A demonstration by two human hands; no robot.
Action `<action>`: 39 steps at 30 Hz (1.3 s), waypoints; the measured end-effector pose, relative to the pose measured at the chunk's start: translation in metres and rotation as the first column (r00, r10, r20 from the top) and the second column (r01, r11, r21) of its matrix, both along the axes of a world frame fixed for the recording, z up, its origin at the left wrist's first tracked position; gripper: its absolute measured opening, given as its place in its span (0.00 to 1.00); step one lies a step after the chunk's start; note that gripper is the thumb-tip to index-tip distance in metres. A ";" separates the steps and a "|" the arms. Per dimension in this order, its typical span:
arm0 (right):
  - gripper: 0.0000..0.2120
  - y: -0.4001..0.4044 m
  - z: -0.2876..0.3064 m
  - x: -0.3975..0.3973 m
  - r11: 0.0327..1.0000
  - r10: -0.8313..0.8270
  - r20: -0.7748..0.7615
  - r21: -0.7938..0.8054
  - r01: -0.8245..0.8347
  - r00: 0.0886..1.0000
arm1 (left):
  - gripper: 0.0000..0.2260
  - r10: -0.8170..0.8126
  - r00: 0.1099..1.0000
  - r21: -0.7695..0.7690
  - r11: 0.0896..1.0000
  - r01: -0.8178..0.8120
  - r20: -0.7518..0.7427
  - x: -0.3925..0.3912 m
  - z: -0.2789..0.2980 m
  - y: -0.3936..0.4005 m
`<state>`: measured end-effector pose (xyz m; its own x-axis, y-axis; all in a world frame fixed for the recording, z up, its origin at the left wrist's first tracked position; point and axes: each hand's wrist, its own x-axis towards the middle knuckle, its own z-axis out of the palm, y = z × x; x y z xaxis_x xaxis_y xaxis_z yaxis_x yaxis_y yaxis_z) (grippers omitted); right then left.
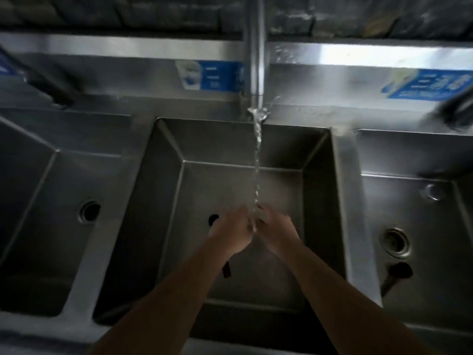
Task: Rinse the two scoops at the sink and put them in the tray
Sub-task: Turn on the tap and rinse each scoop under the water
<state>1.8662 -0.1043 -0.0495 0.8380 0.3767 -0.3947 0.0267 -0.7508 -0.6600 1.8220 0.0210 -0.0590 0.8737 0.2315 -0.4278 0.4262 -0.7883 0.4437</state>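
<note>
both hands meet under the water stream (256, 160) from the tap (256, 47) over the middle sink basin (230, 149); left hand (234, 231) and right hand (275, 230) are curled together, grip unclear; a dark handle (226, 269) shows below the left wrist

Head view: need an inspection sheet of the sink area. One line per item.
Surface: steel sink unit, three basins; middle basin in use.
Job's things: small pale object between the hands, too blurred to name; dark handle below left wrist; tray not seen.
Clutter: dark object in right basin.
Grippers: left hand and right hand together under the tap stream.
Cables: nothing seen.
Surroundings: blue labels on backsplash.
</note>
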 end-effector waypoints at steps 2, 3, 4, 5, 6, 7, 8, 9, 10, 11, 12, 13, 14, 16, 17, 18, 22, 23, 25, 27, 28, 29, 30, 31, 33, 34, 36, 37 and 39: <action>0.10 0.022 -0.025 -0.003 1.000 0.007 -0.057 -0.017 -0.008 0.998 | 0.14 0.044 0.997 -0.043 0.998 -0.047 -0.063 -0.011 -0.021 0.020; 0.10 0.032 -0.038 -0.004 0.999 0.015 -0.088 -0.030 -0.018 0.996 | 0.15 0.054 0.994 -0.046 0.997 -0.059 -0.090 -0.016 -0.032 0.028; 0.11 0.041 -0.050 -0.005 0.999 0.003 -0.121 -0.047 -0.009 0.993 | 0.14 0.073 0.991 -0.056 0.995 -0.080 -0.117 -0.021 -0.044 0.037; 0.12 0.049 -0.065 -0.006 0.997 -0.022 -0.154 -0.072 0.011 0.988 | 0.12 0.102 0.985 -0.082 0.990 -0.114 -0.139 -0.026 -0.057 0.044; 0.13 0.056 -0.079 -0.007 0.996 -0.051 -0.183 -0.087 0.036 0.982 | 0.10 0.133 0.978 -0.113 0.982 -0.152 -0.162 -0.031 -0.070 0.051; 0.13 0.063 -0.093 -0.008 0.995 -0.076 -0.214 -0.081 0.060 0.974 | 0.09 0.161 0.968 -0.142 0.971 -0.190 -0.191 -0.036 -0.084 0.056; 0.12 0.069 -0.107 -0.010 0.994 -0.099 -0.243 -0.068 0.085 0.965 | 0.10 0.188 0.957 -0.169 0.959 -0.227 -0.221 -0.041 -0.098 0.061; 0.11 0.074 -0.120 -0.013 0.992 -0.122 -0.273 -0.062 0.109 0.954 | 0.12 0.215 0.944 -0.193 0.944 -0.266 -0.249 -0.045 -0.111 0.065; 0.10 0.079 -0.130 -0.017 0.990 -0.138 -0.297 -0.074 0.122 0.945 | 0.14 0.245 0.931 -0.218 0.926 -0.307 -0.271 -0.048 -0.122 0.068; 0.10 0.083 -0.141 -0.021 0.989 -0.139 -0.312 -0.091 0.116 0.940 | 0.16 0.276 0.916 -0.243 0.904 -0.351 -0.292 -0.050 -0.132 0.070; 0.10 0.088 -0.151 -0.025 0.989 -0.128 -0.320 -0.113 0.096 0.939 | 0.18 0.308 0.898 -0.269 0.878 -0.395 -0.313 -0.050 -0.142 0.071; 0.09 0.092 -0.161 -0.030 0.989 -0.111 -0.330 -0.132 0.070 0.937 | 0.19 0.343 0.879 -0.288 0.850 -0.440 -0.332 -0.050 -0.151 0.071; 0.07 0.097 -0.170 -0.034 0.988 -0.092 -0.341 -0.150 0.043 0.935 | 0.19 0.376 0.859 -0.294 0.826 -0.481 -0.348 -0.049 -0.160 0.072; 0.04 0.104 -0.185 -0.042 0.985 -0.059 -0.345 -0.171 -0.001 0.937 | 0.18 0.430 0.819 -0.284 0.788 -0.546 -0.380 -0.046 -0.175 0.073; 0.05 0.107 -0.192 -0.046 0.984 -0.052 -0.339 -0.179 -0.010 0.939 | 0.18 0.443 0.808 -0.287 0.775 -0.563 -0.389 -0.044 -0.181 0.074; 0.06 0.108 -0.198 -0.049 0.982 -0.045 -0.329 -0.188 -0.019 0.943 | 0.18 0.449 0.802 -0.296 0.765 -0.573 -0.393 -0.042 -0.186 0.075; 0.06 0.108 -0.206 -0.057 0.981 -0.033 -0.248 -0.195 -0.017 0.968 | 0.19 0.433 0.800 -0.339 0.742 -0.578 -0.415 -0.038 -0.196 0.078; 0.06 0.105 -0.203 -0.058 0.984 -0.050 -0.244 -0.176 0.007 0.969 | 0.19 0.417 0.812 -0.351 0.749 -0.561 -0.409 -0.038 -0.194 0.078; 0.06 0.097 -0.191 -0.060 0.989 -0.135 -0.301 -0.092 0.112 0.944 | 0.15 0.392 0.838 -0.384 0.758 -0.528 -0.379 -0.038 -0.188 0.076; 0.06 0.086 -0.168 -0.062 0.955 -0.262 -0.433 0.010 0.295 0.863 | 0.10 0.411 0.836 -0.437 0.717 -0.543 -0.364 -0.037 -0.177 0.071; 0.05 0.080 -0.155 -0.065 0.924 -0.305 -0.496 0.053 0.379 0.813 | 0.09 0.437 0.821 -0.468 0.676 -0.569 -0.367 -0.036 -0.169 0.067; 0.04 0.072 -0.142 -0.067 0.892 -0.333 -0.550 0.078 0.445 0.766 | 0.08 0.462 0.805 -0.496 0.634 -0.594 -0.373 -0.033 -0.160 0.064; 0.05 0.064 -0.130 -0.070 0.867 -0.353 -0.590 0.086 0.491 0.726 | 0.09 0.472 0.795 -0.522 0.600 -0.607 -0.382 -0.031 -0.152 0.059; 0.06 0.056 -0.119 -0.073 0.847 -0.374 -0.614 0.079 0.525 0.695 | 0.10 0.473 0.793 -0.551 0.572 -0.607 -0.382 -0.028 -0.143 0.053; 0.07 0.040 -0.099 -0.078 0.817 -0.429 -0.627 0.038 0.576 0.650 | 0.12 0.478 0.789 -0.636 0.481 -0.603 -0.386 -0.022 -0.126 0.039; 0.07 0.033 -0.092 -0.080 0.802 -0.456 -0.626 0.018 0.597 0.632 | 0.12 0.482 0.778 -0.682 0.408 -0.607 -0.404 -0.020 -0.119 0.031; 0.06 0.021 -0.078 -0.085 0.753 -0.505 -0.649 -0.008 0.658 0.569 | 0.11 0.456 0.775 -0.744 0.301 -0.596 -0.437 -0.017 -0.107 0.017; 0.06 0.015 -0.072 -0.087 0.724 -0.524 -0.661 -0.015 0.689 0.537 | 0.10 0.439 0.778 -0.761 0.268 -0.591 -0.450 -0.017 -0.102 0.010; 0.06 0.005 -0.062 -0.089 0.697 -0.554 -0.649 -0.020 0.717 0.521 | 0.12 0.414 0.776 -0.774 0.221 -0.593 -0.476 -0.017 -0.093 -0.002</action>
